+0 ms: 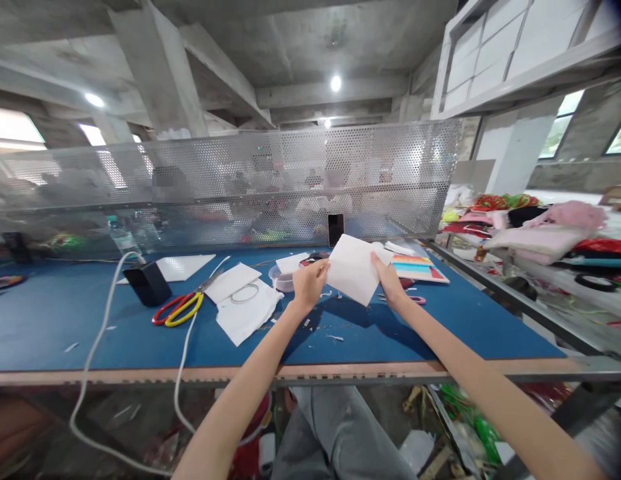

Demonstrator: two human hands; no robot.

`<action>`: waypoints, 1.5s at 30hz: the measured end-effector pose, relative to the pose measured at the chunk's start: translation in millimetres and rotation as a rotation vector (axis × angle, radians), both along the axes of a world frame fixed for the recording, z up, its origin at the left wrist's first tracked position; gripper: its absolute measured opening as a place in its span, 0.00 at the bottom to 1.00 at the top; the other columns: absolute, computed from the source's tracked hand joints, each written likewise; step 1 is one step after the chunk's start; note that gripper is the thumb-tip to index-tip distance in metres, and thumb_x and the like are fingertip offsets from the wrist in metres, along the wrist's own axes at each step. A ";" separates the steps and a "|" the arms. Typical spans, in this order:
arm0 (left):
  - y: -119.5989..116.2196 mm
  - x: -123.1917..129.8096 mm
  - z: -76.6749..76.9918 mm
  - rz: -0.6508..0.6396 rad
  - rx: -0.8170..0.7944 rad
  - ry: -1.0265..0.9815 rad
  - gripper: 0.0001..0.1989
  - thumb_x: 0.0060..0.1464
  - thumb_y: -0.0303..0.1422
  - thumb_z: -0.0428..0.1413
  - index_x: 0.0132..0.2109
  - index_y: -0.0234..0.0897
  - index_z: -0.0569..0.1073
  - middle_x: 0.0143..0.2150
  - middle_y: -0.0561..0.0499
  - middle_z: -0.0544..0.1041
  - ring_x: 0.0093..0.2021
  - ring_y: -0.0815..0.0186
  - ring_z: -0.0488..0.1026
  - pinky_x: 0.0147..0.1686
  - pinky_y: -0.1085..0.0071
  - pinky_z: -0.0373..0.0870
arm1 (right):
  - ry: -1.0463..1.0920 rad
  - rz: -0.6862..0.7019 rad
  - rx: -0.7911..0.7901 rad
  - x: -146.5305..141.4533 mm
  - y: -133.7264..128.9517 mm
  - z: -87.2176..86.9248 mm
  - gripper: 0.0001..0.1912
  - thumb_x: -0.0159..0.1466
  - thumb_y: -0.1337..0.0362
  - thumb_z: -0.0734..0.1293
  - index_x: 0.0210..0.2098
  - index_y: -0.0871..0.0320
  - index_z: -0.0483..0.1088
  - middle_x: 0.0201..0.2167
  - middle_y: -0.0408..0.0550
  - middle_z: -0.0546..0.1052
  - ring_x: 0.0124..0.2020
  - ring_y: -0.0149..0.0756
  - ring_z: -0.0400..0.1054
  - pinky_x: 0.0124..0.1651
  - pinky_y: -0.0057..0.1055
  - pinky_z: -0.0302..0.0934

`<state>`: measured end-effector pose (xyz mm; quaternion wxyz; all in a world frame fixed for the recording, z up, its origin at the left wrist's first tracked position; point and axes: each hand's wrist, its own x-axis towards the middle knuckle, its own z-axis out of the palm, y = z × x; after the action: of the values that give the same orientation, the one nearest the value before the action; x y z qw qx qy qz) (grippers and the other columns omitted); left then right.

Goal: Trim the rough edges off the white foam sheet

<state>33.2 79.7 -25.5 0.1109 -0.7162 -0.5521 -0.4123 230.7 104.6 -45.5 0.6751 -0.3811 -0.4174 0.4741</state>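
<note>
A white square sheet [354, 269] is held up, tilted, above the blue table. My left hand [309, 285] pinches its left edge, fingers closed. On the opposite side, my right hand [388, 279] grips the right edge, thumb on the face and the other fingers hidden behind. Small scissors with a pink handle [417, 300] lie just beyond the right wrist. Left of my left hand sits a round clear tub [281, 281], next to white paper pieces [247, 310] with a ring-shaped loop on them. Small white scraps [335, 338] dot the table below the sheet.
Large scissors with red and yellow handles [179, 309] lie at left beside a black box [147, 283] and a white cable [107, 313]. A phone [335, 230] stands against the perforated metal screen [290, 180]. Coloured striped sheets [420, 268] lie at right; fabrics [540, 233] fill a side shelf.
</note>
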 end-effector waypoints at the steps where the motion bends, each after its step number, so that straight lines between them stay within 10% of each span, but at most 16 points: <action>1: 1.2 -0.8 -0.7 -0.001 0.010 0.000 0.11 0.62 0.34 0.53 0.46 0.42 0.79 0.37 0.48 0.81 0.36 0.59 0.76 0.35 0.69 0.63 | 0.006 0.013 0.011 -0.1 -0.5 0.4 0.19 0.58 0.52 0.70 0.43 0.59 0.74 0.46 0.48 0.79 0.47 0.40 0.74 0.48 0.31 0.68; 25: -12.3 21.0 -16.8 -0.014 0.114 0.446 0.11 0.62 0.26 0.46 0.43 0.34 0.73 0.24 0.47 0.73 0.27 0.62 0.72 0.29 0.70 0.59 | 0.035 -0.175 0.082 -5.4 -8.3 0.6 0.22 0.59 0.49 0.68 0.40 0.62 0.74 0.44 0.53 0.79 0.46 0.42 0.73 0.46 0.33 0.69; 39: -6.8 32.4 -9.3 -0.692 -0.144 -0.658 0.12 0.63 0.42 0.48 0.38 0.37 0.63 0.42 0.46 0.76 0.40 0.66 0.75 0.46 0.66 0.69 | -0.030 -0.135 0.082 -4.1 -8.2 1.0 0.24 0.58 0.46 0.69 0.41 0.62 0.75 0.45 0.53 0.79 0.48 0.44 0.72 0.48 0.35 0.69; 45: -22.2 38.8 -7.1 -1.008 -0.655 -0.788 0.21 0.52 0.49 0.60 0.37 0.35 0.67 0.39 0.42 0.79 0.41 0.59 0.77 0.47 0.62 0.71 | 0.000 -0.179 0.077 -2.0 -1.4 -0.9 0.26 0.58 0.45 0.68 0.40 0.62 0.75 0.43 0.54 0.79 0.44 0.43 0.74 0.43 0.33 0.70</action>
<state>72.0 57.5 -32.6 -0.5210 -0.6784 -0.2484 -0.4546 228.6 103.2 -46.3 0.7290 -0.3904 -0.3996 0.3956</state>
